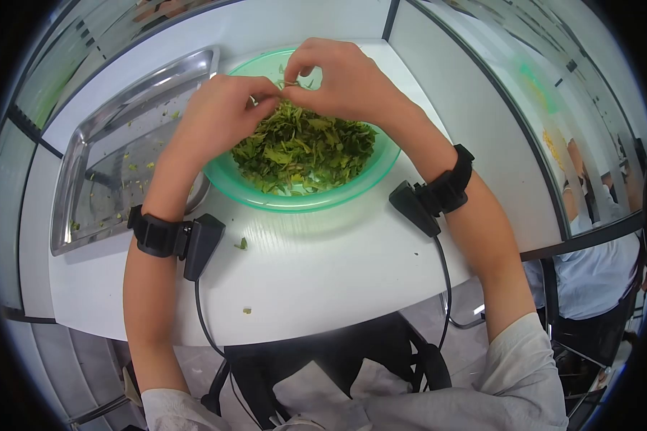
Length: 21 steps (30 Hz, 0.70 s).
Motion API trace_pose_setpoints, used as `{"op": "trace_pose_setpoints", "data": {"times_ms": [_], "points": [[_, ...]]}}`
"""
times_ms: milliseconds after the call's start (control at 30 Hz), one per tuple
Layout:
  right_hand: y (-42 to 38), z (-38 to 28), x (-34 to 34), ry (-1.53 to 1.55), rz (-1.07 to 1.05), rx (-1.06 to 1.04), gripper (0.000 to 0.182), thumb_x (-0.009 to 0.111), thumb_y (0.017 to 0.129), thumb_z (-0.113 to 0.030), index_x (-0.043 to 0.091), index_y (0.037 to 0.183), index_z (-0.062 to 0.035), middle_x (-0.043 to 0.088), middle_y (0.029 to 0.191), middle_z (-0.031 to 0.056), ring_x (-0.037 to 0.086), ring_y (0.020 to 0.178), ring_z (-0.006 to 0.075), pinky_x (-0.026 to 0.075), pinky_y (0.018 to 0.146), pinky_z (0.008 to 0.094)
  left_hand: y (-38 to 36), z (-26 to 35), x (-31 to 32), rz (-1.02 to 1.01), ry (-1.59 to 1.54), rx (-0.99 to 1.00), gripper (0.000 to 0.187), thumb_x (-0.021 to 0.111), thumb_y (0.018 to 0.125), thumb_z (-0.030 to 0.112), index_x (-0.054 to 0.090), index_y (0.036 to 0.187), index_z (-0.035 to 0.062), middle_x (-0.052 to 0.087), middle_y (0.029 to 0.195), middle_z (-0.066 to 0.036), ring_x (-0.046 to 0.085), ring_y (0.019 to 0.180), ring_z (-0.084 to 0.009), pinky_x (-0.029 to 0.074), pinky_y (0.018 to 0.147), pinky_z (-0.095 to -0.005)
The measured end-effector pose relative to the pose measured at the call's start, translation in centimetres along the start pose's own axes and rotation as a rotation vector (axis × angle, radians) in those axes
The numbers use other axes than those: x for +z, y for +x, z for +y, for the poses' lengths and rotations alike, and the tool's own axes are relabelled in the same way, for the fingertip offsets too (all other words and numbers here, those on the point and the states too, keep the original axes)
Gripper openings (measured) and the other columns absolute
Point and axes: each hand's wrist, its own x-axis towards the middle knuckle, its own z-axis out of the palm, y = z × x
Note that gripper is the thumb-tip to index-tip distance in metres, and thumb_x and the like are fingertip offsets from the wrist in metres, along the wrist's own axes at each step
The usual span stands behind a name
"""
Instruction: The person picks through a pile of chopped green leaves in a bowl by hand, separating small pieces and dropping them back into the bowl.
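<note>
A green translucent plastic basin stands on the white table, heaped with torn green leaves. Over its far left part, my left hand and my right hand meet fingertip to fingertip. My right thumb and index finger curl into a pinch on a small sprig of leaf. My left thumb and fingers close together at the same sprig, just above the heap. Exactly how the sprig sits between the fingertips is partly hidden.
A rectangular steel tray with scattered leaf scraps lies left of the basin. Loose leaf bits rest on the white tabletop. Partition panels border the table. Both forearms wear black strapped devices with cables. Another person sits at right.
</note>
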Motion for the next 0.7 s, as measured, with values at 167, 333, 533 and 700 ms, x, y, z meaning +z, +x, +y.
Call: {"op": "trace_pose_setpoints", "data": {"times_ms": [167, 333, 533, 700], "points": [[0.1, -0.2, 0.0, 0.107, -0.054, 0.071, 0.016, 0.071, 0.083, -0.018, 0.075, 0.095, -0.0084, 0.073, 0.090, 0.0075, 0.069, 0.085, 0.0229, 0.054, 0.078, 0.0349, 0.0, 0.8, -0.9, -0.154, 0.084, -0.101, 0.010, 0.076, 0.081, 0.013, 0.075, 0.087, 0.0050, 0.073, 0.081, -0.009, 0.068, 0.070, -0.0218, 0.052, 0.065, -0.0320], [0.0, -1.4, -0.7, 0.043, -0.173, 0.140, 0.022, 0.071, 0.084, -0.026, 0.074, 0.095, -0.0071, 0.073, 0.083, 0.0096, 0.070, 0.075, 0.0223, 0.054, 0.070, 0.0340, 0.0, 0.6, -0.4, -0.117, 0.088, -0.099, 0.008, 0.071, 0.084, 0.010, 0.074, 0.090, 0.0048, 0.073, 0.086, -0.012, 0.070, 0.075, -0.0265, 0.053, 0.067, -0.0354], [0.2, -1.5, -1.1, -0.067, -0.141, 0.183, 0.023, 0.068, 0.078, -0.033, 0.069, 0.073, -0.0103, 0.069, 0.069, 0.0059, 0.066, 0.066, 0.0257, 0.054, 0.065, 0.0363, -0.1, 0.0, 0.4, 0.028, -0.027, 0.005, 0.016, 0.059, 0.085, -0.001, 0.072, 0.092, 0.0041, 0.073, 0.094, -0.014, 0.069, 0.083, -0.0324, 0.054, 0.072, -0.0379], [0.5, -1.7, -1.1, -0.161, -0.133, 0.292, 0.023, 0.068, 0.072, -0.034, 0.067, 0.069, -0.0108, 0.065, 0.064, 0.0062, 0.065, 0.063, 0.0254, 0.053, 0.063, 0.0362, 0.0, 0.1, -0.9, -0.136, 0.103, 0.053, 0.025, 0.051, 0.077, -0.006, 0.072, 0.086, 0.0050, 0.072, 0.088, -0.012, 0.068, 0.074, -0.0313, 0.053, 0.069, -0.0379]]}}
